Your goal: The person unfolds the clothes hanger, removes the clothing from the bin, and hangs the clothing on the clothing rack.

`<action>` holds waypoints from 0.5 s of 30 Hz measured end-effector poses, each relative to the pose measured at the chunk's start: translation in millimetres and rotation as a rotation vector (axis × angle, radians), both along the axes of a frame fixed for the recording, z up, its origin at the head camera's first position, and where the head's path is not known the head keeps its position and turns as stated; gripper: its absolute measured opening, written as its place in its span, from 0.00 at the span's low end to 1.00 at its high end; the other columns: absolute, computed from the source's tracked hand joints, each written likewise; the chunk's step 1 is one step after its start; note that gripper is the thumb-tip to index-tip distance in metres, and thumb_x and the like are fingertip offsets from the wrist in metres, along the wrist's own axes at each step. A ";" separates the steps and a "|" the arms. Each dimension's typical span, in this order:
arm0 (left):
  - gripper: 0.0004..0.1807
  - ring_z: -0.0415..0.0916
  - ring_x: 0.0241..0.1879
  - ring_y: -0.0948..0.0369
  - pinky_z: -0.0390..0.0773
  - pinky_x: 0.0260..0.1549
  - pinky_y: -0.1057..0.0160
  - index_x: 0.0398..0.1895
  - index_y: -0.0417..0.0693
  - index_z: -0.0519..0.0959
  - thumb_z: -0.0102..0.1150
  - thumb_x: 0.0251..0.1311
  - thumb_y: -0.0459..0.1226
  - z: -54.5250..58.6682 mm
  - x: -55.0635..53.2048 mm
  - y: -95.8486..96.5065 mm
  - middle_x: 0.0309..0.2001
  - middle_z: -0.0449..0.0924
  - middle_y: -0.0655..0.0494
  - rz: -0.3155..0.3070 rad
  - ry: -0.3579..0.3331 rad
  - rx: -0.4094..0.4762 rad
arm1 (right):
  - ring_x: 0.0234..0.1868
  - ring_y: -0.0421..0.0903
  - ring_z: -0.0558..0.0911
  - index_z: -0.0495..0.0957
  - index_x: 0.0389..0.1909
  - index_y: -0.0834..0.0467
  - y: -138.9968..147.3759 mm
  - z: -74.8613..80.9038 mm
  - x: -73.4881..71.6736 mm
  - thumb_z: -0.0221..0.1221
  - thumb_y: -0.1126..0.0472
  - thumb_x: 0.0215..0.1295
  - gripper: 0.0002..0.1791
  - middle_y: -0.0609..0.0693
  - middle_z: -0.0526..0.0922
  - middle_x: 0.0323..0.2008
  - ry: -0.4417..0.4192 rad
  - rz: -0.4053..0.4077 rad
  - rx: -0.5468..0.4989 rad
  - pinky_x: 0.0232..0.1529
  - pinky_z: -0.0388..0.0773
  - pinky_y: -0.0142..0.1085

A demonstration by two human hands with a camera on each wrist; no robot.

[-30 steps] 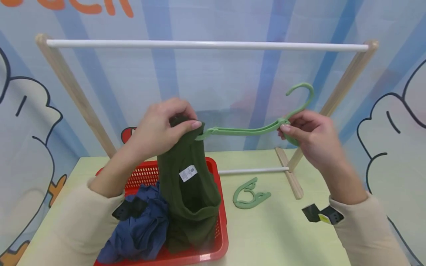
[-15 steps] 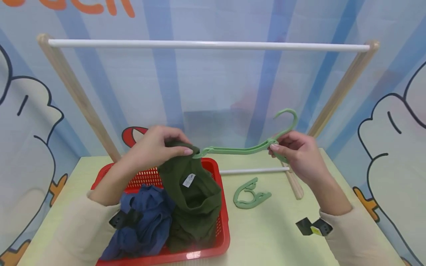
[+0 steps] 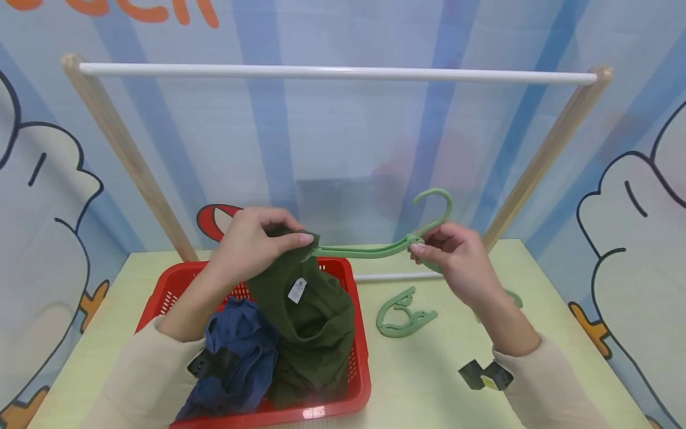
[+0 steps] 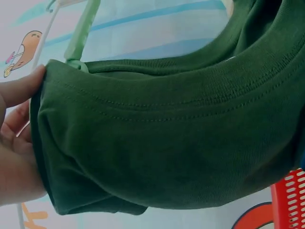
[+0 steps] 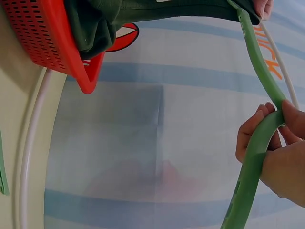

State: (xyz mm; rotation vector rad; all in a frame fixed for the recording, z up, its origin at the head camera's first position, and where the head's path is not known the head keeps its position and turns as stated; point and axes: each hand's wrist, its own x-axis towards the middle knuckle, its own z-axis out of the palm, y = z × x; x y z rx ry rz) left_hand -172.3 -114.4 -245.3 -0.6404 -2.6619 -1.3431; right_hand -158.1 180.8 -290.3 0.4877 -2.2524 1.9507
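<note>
My left hand (image 3: 257, 241) pinches a dark green shirt (image 3: 316, 310) at its shoulder, between thumb and fingers. The shirt hangs down into a red basket (image 3: 362, 357), a white label showing inside its neck. My right hand (image 3: 455, 256) grips a light green folding hanger (image 3: 370, 251) near the base of its hook, which points up. The hanger's left arm reaches into the shirt's neck opening; its tip is hidden by cloth. In the left wrist view the hanger arm (image 4: 82, 36) passes behind the collar edge, close to the left thumb.
A blue garment (image 3: 236, 351) lies crumpled in the basket. One folded green hanger (image 3: 404, 313) rests on the pale yellow table (image 3: 429, 381); another green piece (image 3: 514, 298) shows behind the right forearm. Behind stands a wooden rack with a white top rod (image 3: 337, 72).
Both hands have come down, and the right has moved left with the hanger. The hanger's arm has slid further into the shirt's neck, and the shirt sags lower in the basket.
</note>
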 end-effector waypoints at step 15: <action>0.02 0.73 0.27 0.60 0.73 0.27 0.60 0.28 0.46 0.84 0.64 0.53 0.36 23.0 9.0 19.5 0.26 0.80 0.57 -0.030 0.042 0.027 | 0.28 0.44 0.80 0.76 0.31 0.65 -18.2 9.5 1.4 0.57 0.76 0.55 0.06 0.50 0.80 0.26 0.003 0.040 -0.111 0.36 0.78 0.35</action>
